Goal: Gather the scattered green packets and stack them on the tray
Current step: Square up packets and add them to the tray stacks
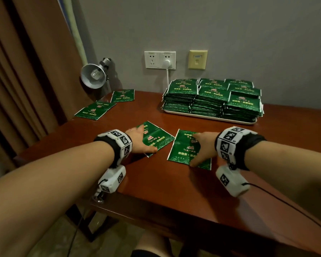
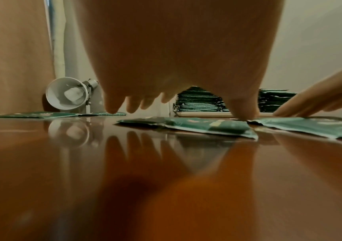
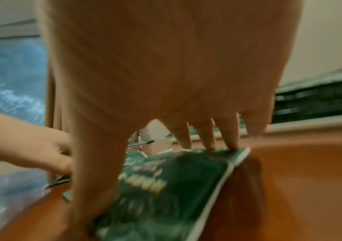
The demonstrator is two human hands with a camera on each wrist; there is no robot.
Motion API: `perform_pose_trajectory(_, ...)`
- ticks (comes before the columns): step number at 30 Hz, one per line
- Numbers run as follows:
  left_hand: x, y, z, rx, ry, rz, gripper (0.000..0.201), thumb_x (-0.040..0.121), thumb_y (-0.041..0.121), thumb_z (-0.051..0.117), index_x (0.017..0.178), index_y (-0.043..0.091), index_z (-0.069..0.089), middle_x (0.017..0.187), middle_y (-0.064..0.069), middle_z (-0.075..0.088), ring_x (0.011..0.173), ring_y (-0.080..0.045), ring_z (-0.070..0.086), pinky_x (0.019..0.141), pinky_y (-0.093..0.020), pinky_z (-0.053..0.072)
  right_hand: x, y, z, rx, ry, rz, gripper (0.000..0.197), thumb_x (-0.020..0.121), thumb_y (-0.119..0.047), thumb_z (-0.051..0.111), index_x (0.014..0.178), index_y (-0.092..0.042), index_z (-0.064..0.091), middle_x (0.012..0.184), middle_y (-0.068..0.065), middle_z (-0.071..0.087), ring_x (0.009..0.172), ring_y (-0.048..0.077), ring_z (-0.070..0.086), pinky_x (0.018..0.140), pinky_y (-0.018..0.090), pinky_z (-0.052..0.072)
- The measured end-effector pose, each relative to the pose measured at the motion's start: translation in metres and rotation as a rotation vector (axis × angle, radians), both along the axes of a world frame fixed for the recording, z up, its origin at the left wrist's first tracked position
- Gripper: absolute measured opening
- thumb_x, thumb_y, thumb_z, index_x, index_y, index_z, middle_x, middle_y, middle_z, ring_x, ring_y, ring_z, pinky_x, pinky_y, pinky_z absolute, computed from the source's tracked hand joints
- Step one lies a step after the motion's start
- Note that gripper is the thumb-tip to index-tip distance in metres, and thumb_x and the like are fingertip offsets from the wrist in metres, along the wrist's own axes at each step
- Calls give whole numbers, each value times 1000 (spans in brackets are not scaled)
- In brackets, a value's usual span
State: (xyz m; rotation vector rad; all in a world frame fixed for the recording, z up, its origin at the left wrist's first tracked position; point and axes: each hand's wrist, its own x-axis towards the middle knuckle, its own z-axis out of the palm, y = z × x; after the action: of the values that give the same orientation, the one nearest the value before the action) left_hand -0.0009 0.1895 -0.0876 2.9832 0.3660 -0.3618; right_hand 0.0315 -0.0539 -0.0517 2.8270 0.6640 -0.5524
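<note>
- Green foil packet, diamond-turned (image 1: pixel 157 138), lay flat under the left hand (image 1: pixel 139 140), fingers spread, thumb pressing its edge; not gripped.
- Right hand (image 1: pixel 205 147) spanned a second flat green packet (image 1: pixel 183 153), fingers straight at its far edge, thumb at its near one.
- White rectangular tray (image 1: pixel 230 120) stood beyond on the glossy brown wooden table (image 1: pixel 174 191), holding stacked packets.
- Two loose packets (image 1: pixel 95 110) lay near a silver clamp lamp (image 1: pixel 93 75).

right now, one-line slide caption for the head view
Both hands, left hand and right hand, each on a loose green packet; full tray behind.
</note>
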Motion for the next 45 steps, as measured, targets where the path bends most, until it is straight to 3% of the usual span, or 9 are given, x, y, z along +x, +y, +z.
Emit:
perform_pose_trajectory(6, 3, 2, 3, 29, -29, -27, 110, 69, 71, 68, 153, 16, 22, 148, -11, 27, 135, -30, 30, 111, -43, 33, 8, 4, -1, -28, -105, 7, 100, 57, -71, 77, 134, -17, 46, 126, 6, 48, 113, 26, 50, 93, 40, 49)
perform_pose_trajectory(14, 2, 12, 9, -73, -202, 10, 86, 70, 37, 82, 143, 21, 39, 131, -10, 45, 115, -27, 51, 96, -37, 47, 16, -5, 6, 271, -190, -37, 49, 71, -38, 82, 109, -21, 57, 89, -4, 59, 81, 18, 60, 69, 34, 54)
perform_pose_trajectory(20, 3, 17, 21, -88, -407, 40, 20, 80, 7, 69, 95, 18, 63, 93, -1, 62, 90, -21, 59, 71, -29, 42, 15, -13, 20, 326, -181, 38, 38, 83, -40, 71, 112, -16, 65, 95, 0, 65, 85, 19, 61, 66, 29, 48)
perform_pose_trajectory(23, 0, 14, 35, -329, -529, 31, 22, 77, 6, 72, 96, 17, 65, 89, 2, 62, 83, -17, 59, 67, -29, 48, 19, -21, 33, 341, -77, -10, 44, 88, -47, 65, 121, -18, 63, 107, -1, 63, 95, 18, 59, 76, 27, 45)
perform_pose_trajectory(27, 0, 8, 47, -661, -530, 125, 33, 74, -1, 71, 97, 21, 63, 90, -1, 64, 74, -14, 61, 56, -21, 46, 25, -30, 39, 223, -59, -76, 34, 86, -45, 66, 101, -16, 73, 102, 3, 70, 92, 19, 65, 81, 32, 53)
perform_pose_trajectory(29, 0, 4, 39, -760, -459, 213, 35, 77, -3, 69, 102, 20, 62, 101, -8, 65, 81, -18, 63, 61, -26, 50, 25, -31, 35, 160, -129, -64, 45, 87, -45, 65, 114, -9, 69, 113, 9, 68, 104, 26, 64, 89, 37, 54)
perform_pose_trajectory(32, -3, -3, 24, -470, -252, 220, 46, 81, 11, 70, 123, 17, 51, 120, -9, 57, 95, -21, 59, 69, -31, 50, 16, -29, 24, 113, -129, -35, 56, 83, -54, 66, 117, -9, 64, 113, 9, 67, 102, 26, 64, 85, 36, 55)
perform_pose_trajectory(38, -3, -21, 17, -65, -2, -207, 104, 70, 57, 77, 151, 25, 22, 153, -6, 29, 138, -27, 32, 112, -46, 33, 4, -20, -3, 39, -103, 16, 77, 72, -59, 74, 121, -8, 45, 111, 7, 60, 95, 26, 60, 75, 35, 50)
perform_pose_trajectory(45, -2, -36, 15, 28, 41, -283, 87, 71, 56, 76, 143, 27, 37, 127, -4, 43, 121, -24, 40, 102, -40, 41, 4, -13, -3, -6, -104, -28, 82, 68, -63, 76, 124, -10, 47, 117, 10, 53, 101, 26, 54, 85, 39, 53)
